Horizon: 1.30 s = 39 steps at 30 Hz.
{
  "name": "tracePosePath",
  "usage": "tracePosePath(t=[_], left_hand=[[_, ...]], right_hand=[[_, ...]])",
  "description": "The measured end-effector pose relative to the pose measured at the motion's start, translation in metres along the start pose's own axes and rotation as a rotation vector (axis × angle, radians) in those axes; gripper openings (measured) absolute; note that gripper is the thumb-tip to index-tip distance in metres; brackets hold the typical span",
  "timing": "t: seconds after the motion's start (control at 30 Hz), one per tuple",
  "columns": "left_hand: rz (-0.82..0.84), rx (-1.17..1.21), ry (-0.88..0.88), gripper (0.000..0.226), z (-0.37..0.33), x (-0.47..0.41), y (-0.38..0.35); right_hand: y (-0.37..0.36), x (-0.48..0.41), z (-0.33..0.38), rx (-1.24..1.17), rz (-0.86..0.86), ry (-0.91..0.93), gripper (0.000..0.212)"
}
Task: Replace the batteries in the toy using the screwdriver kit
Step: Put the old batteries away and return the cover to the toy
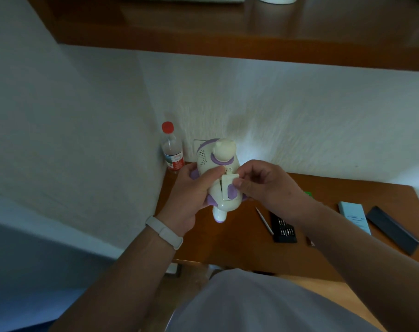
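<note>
A white and purple toy (216, 161) is held above the left end of the wooden table, its underside turned toward me. My left hand (191, 195) grips its left side. My right hand (263, 185) pinches the small white battery cover (227, 188), which lies against the toy's underside. A slim silver screwdriver (264, 221) lies on the table to the right of the toy. Beside it sits the black bit tray (283, 228) of the screwdriver kit, with several bits in it.
A clear water bottle with a red cap (172, 149) stands in the corner by the white wall. A pale blue box (354, 216) and a black case lid (393, 230) lie at the table's right. A small green object (308, 193) peeks out behind my right wrist. A wooden shelf (227, 32) overhangs.
</note>
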<state>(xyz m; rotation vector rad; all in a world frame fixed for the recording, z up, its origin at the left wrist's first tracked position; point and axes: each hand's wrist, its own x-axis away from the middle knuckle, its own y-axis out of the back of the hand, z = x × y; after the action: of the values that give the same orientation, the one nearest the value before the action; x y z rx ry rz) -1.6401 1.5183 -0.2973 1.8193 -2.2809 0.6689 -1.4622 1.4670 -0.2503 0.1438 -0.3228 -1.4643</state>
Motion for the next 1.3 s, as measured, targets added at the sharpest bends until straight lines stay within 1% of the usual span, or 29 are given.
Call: tracePosePath(t=[0.1,0.17,0.23,0.3,0.37,0.43,0.57,0.7,0.83,0.9,0.97,1.0,1.07,1.13,1.2,1.3], left_hand=[[0.029,-0.014,-0.033,0.068,-0.001,0.000,0.000],[0.041,-0.022,-0.059,0.062,-0.003,0.000,-0.001],[0.055,-0.013,-0.067,0.057,-0.005,0.001,-0.003],[0.077,-0.013,-0.078,0.063,-0.006,0.001,-0.005],[0.084,-0.018,-0.090,0.073,-0.008,0.001,-0.007],[0.081,-0.031,-0.119,0.074,-0.009,-0.001,-0.009],[0.083,-0.025,-0.153,0.082,-0.014,0.000,-0.010],[0.096,-0.015,-0.168,0.079,-0.022,0.004,-0.010],[0.125,-0.010,-0.199,0.081,-0.030,0.009,-0.013],[0.148,0.000,-0.215,0.081,-0.033,0.011,-0.015],[0.163,0.000,-0.232,0.084,-0.035,0.011,-0.017],[0.172,-0.008,-0.243,0.085,-0.035,0.011,-0.017],[0.228,-0.018,-0.252,0.084,-0.035,0.011,-0.018],[0.300,-0.019,-0.252,0.075,-0.035,0.010,-0.019],[0.350,-0.031,-0.243,0.070,-0.035,0.012,-0.020],[0.357,-0.060,-0.249,0.070,-0.032,0.014,-0.024]], right_hand=[[-0.002,0.001,0.000,-0.064,-0.049,0.011,0.012],[-0.003,0.002,0.001,-0.097,-0.073,0.024,0.015],[-0.002,0.004,0.002,-0.093,-0.085,0.034,0.013],[-0.002,0.006,0.003,-0.098,-0.105,0.046,0.011],[-0.003,0.006,0.004,-0.154,-0.135,0.055,0.009],[-0.004,0.005,0.005,-0.199,-0.165,0.055,0.007],[-0.006,0.002,0.005,-0.193,-0.211,0.062,0.005],[-0.006,-0.001,0.004,-0.135,-0.248,0.032,0.029],[-0.006,0.001,0.008,-0.073,-0.289,0.039,0.038],[-0.003,0.004,0.009,0.030,-0.312,0.015,0.049],[-0.001,0.007,0.011,0.090,-0.307,-0.009,0.061],[0.000,0.009,0.012,0.072,-0.290,-0.014,0.063],[0.001,0.013,0.017,-0.049,-0.226,0.024,0.059],[0.005,0.017,0.022,-0.167,-0.158,0.065,0.053],[0.010,0.021,0.023,-0.225,-0.116,0.067,0.051],[0.017,0.025,0.024,-0.272,-0.083,0.041,0.047]])
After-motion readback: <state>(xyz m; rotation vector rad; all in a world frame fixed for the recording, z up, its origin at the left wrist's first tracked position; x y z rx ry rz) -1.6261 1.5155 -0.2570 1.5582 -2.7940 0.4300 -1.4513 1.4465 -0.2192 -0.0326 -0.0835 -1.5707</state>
